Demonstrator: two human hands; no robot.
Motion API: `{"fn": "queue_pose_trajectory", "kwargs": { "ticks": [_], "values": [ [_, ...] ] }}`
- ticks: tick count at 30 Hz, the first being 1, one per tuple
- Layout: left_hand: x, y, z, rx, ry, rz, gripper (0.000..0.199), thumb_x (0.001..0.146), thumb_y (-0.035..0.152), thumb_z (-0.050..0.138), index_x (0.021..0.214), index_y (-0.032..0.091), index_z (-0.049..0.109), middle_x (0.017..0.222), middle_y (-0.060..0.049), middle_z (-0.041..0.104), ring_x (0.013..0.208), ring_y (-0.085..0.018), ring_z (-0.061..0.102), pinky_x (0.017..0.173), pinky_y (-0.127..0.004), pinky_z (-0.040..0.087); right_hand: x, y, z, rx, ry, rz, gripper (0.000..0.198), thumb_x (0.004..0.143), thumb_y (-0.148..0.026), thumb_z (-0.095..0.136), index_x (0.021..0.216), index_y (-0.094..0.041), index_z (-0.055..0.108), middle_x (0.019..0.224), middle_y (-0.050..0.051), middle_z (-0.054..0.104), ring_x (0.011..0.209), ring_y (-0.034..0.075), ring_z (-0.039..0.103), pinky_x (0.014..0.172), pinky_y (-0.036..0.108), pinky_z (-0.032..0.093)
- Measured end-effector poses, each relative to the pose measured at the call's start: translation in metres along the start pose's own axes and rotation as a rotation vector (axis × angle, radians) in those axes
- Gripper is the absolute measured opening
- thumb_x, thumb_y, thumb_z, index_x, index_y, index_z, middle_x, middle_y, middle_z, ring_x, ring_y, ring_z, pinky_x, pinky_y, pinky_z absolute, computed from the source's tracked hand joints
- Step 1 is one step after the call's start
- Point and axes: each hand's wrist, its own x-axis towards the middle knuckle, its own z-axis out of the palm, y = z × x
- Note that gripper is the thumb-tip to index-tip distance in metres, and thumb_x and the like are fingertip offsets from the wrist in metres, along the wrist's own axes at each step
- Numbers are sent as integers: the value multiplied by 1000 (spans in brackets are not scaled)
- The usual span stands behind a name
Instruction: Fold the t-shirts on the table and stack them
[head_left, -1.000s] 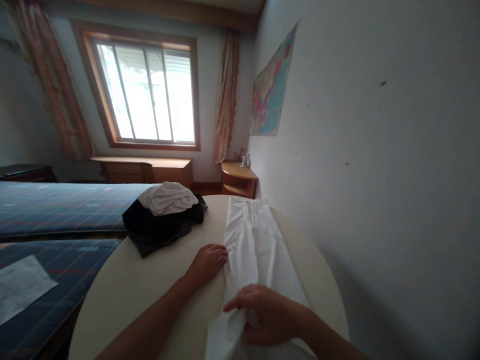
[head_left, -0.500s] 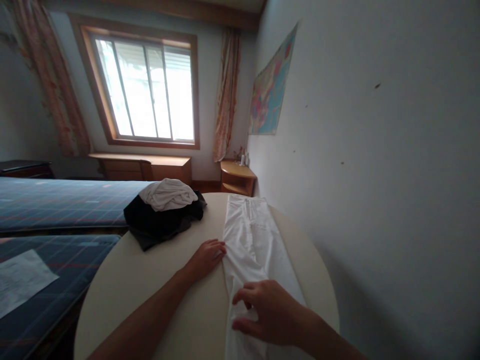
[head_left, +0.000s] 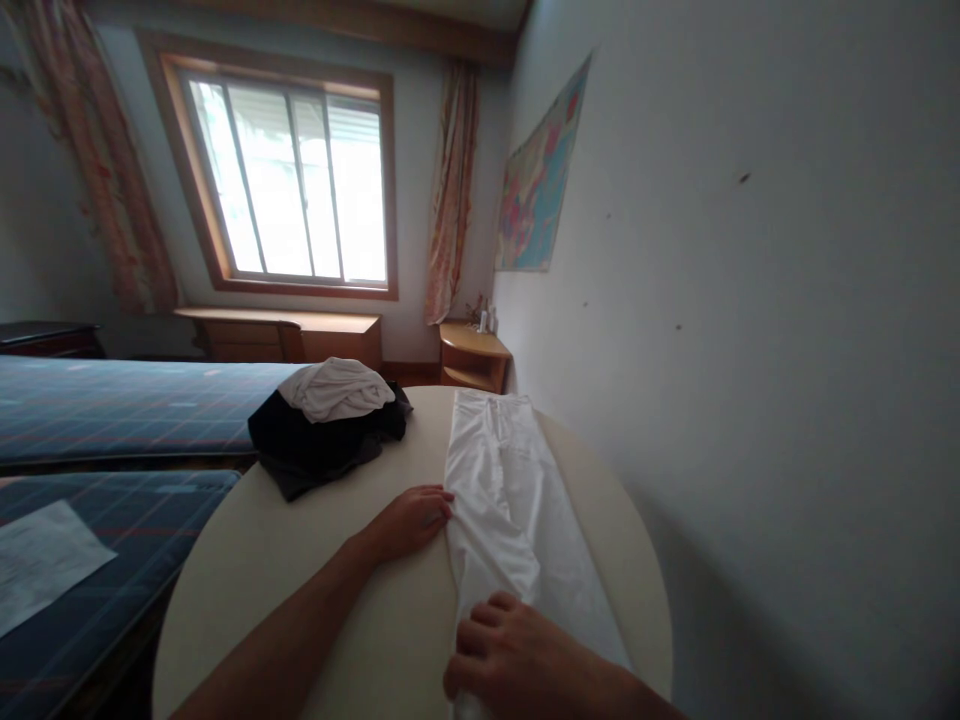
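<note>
White trousers (head_left: 517, 480), folded lengthwise into a long strip, lie on the round cream table (head_left: 300, 580), with the waist end at the far side. Some creases run across the cloth. My left hand (head_left: 411, 522) rests on the tabletop, fingers stretched out and their tips touching the left edge of the trousers about halfway along. Nearer to me, my right hand (head_left: 517, 650) has its fingers curled and closed on the trousers close to their left edge. The near end of the cloth is partly hidden by this hand and runs out of view.
At the table's far left lies a heap of black clothing (head_left: 322, 440) with a pale grey garment (head_left: 337, 388) on top. Plaid mattresses (head_left: 135, 410) are to the left, one bearing a sheet of paper (head_left: 52, 560). A white wall (head_left: 750, 420) stands close on the right.
My right hand has moved down toward me and slightly left, and its fingers have closed on the trousers. My left hand has barely shifted.
</note>
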Motion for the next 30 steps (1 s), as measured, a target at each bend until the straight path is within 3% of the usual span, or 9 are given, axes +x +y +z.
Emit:
{"fn": "queue_pose_trajectory", "kwargs": {
  "ticks": [5, 8, 11, 15, 20, 22, 26, 30],
  "values": [
    [0, 3, -2, -9, -3, 16, 15, 86, 18, 58, 94, 25, 69, 122, -2, 69, 121, -18, 57, 107, -32, 43, 10, -3, 13, -131, 188, -145, 13, 90, -40, 66, 85, -28, 63, 84, -3, 64, 85, 19, 54, 92, 38, 37],
    [0, 7, -4, -4, -18, 9, 17, 89, 20, 56, 95, 26, 70, 123, -2, 68, 120, -17, 57, 107, -32, 43, 17, -6, 35, -168, 237, -177, 26, 89, -41, 66, 71, -25, 57, 68, -4, 60, 71, 18, 52, 76, 34, 40],
    [1, 8, -6, 8, -9, -2, 13, 88, 21, 57, 89, 25, 69, 121, -3, 69, 116, -18, 59, 105, -33, 44, 19, -9, 49, -137, 239, -168, 29, 96, -40, 56, 72, -24, 54, 59, -6, 57, 62, 15, 51, 64, 30, 37],
    [3, 8, -8, 66, 39, -50, 15, 90, 22, 53, 91, 23, 67, 109, -5, 71, 104, -19, 63, 98, -32, 47, 19, -10, 56, -58, 231, -175, 26, 99, -43, 51, 82, -25, 57, 68, -8, 64, 67, 10, 56, 76, 27, 39],
    [6, 12, -7, 204, 91, -148, 12, 89, 27, 57, 92, 22, 67, 96, -6, 69, 95, -21, 62, 90, -33, 46, 18, -3, 67, -5, 181, -210, 11, 98, -37, 55, 101, -28, 59, 98, -9, 71, 88, 9, 62, 95, 30, 37],
    [7, 16, -6, 250, 103, -193, 11, 87, 27, 59, 90, 21, 67, 97, -6, 69, 95, -22, 61, 89, -34, 45, 17, 0, 73, -20, 174, -207, 12, 97, -39, 56, 102, -28, 59, 99, -9, 71, 87, 11, 62, 87, 29, 40],
    [11, 26, -1, 333, 95, -318, 10, 83, 28, 64, 88, 20, 68, 97, -7, 69, 97, -24, 60, 89, -35, 44, 20, -1, 76, -38, 50, -213, 13, 95, -37, 58, 92, -25, 57, 82, -7, 69, 67, 10, 60, 62, 26, 38],
    [13, 33, 8, 426, 104, -468, 14, 85, 30, 62, 89, 18, 69, 100, -9, 68, 101, -27, 58, 88, -38, 43, 26, -5, 67, 6, -13, -257, 10, 97, -30, 55, 89, -24, 56, 72, -9, 66, 59, 8, 56, 60, 24, 37]
  ]
}}
